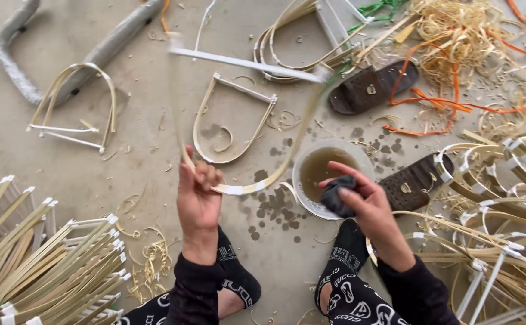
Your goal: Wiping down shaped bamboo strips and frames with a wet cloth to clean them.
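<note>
left hand clenched on bent bamboo frame, held up over floor | right hand grasping dark cloth at bowl of murky water | step, judged: wetting cloth to wipe frame | beyond: finished frames, sandals

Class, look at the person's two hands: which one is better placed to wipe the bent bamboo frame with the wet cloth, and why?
Right. The right hand already grips the dark wet cloth beside the round bowl of murky water. The left hand is occupied, its fingers pinching the pale bent bamboo strip frame.
</note>
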